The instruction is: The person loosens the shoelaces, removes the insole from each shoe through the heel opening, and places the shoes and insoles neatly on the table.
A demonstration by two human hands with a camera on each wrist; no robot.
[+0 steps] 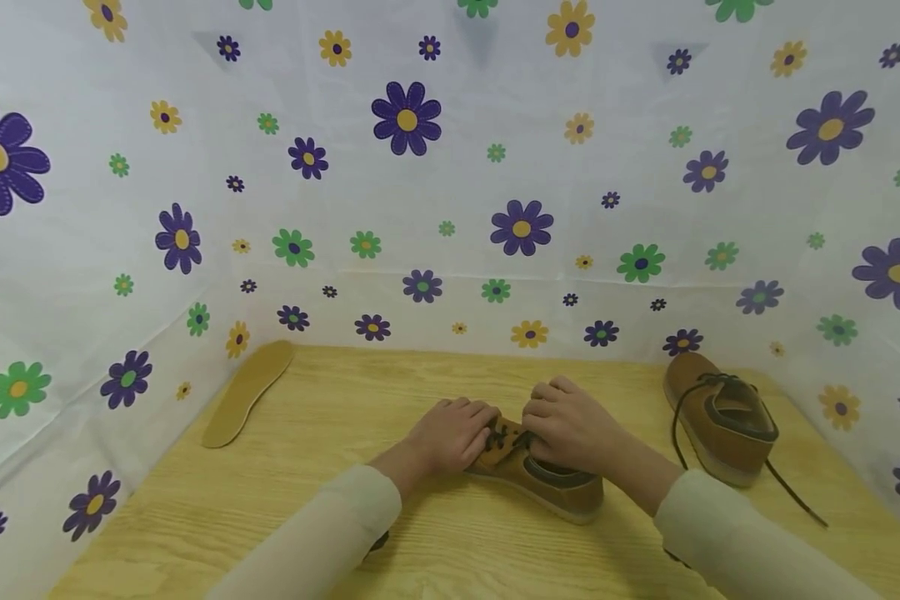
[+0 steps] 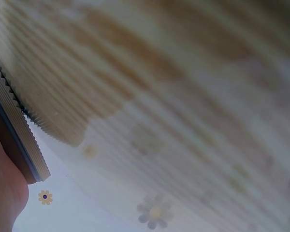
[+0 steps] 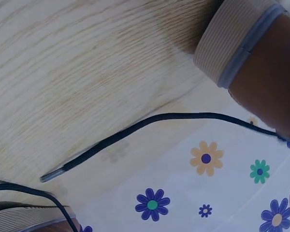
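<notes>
A brown lace-up shoe (image 1: 562, 493) with a pale sole lies on the wooden table, between both hands. My left hand (image 1: 450, 435) grips its front part, thumb and fingers bent beside the dark laces (image 1: 504, 437). Ribbed sole edge (image 2: 20, 123) shows against that hand in the left wrist view. Over the tongue and opening, my right hand (image 1: 570, 422) has curled fingers on the shoe; whether a lace is pinched too is hidden. A loose dark lace end (image 3: 130, 128) trails near the shoe's heel (image 3: 268, 72) in the right wrist view.
Another brown shoe (image 1: 746, 454), laced, stands at the right, a lace trailing from it across the table. At the far left lies a tan insole (image 1: 247, 398). A white flowered cloth (image 1: 450, 183) walls the table (image 1: 300, 517) at the back and sides.
</notes>
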